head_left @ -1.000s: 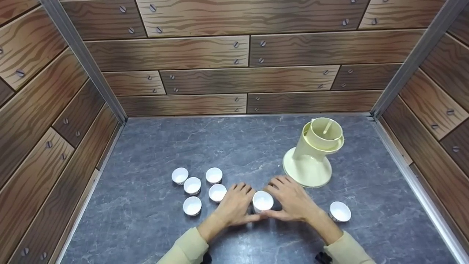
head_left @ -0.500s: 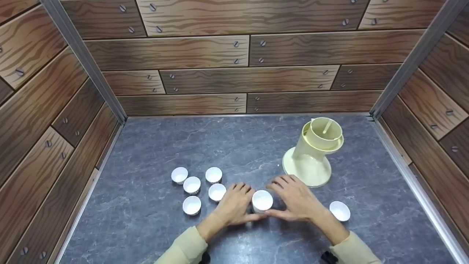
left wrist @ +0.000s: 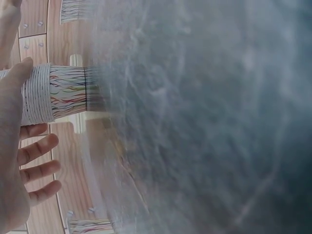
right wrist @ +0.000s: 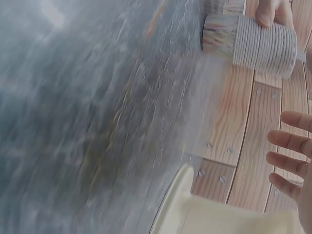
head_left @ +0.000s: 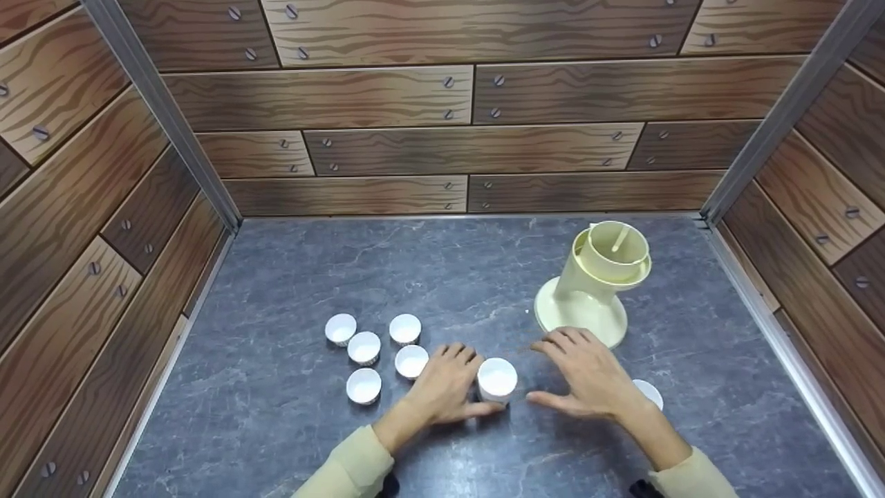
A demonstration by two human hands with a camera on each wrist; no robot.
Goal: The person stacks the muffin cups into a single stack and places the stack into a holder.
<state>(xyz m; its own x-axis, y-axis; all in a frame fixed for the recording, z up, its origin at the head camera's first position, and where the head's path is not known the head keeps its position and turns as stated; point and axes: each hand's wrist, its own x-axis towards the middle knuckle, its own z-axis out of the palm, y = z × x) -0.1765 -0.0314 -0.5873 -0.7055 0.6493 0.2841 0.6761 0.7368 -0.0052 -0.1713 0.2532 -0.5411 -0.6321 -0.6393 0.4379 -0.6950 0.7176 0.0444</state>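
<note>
A stack of nested paper cups (head_left: 497,379), white inside, stands upright on the grey table. Its stacked rims and the bottom cup's coloured line pattern show in the left wrist view. My left hand (head_left: 446,387) holds the stack from the left, thumb (left wrist: 22,70) along its near side and the other fingers spread beyond it. To the right of the stack, apart from it, my right hand (head_left: 588,377) has its fingers loosely extended and holds nothing. Partly hidden behind my right wrist is a single white cup (head_left: 650,394).
Several separate cups (head_left: 364,386) stand left of my left hand. A cream plastic holder (head_left: 588,318) with a round base and a tube on top stands just beyond my right hand. Wood-patterned walls (head_left: 387,152) enclose the table on three sides.
My right hand has let go of the stack and moved right, now overlapping the single cup. My left hand stays at the stack, which has hardly moved.
</note>
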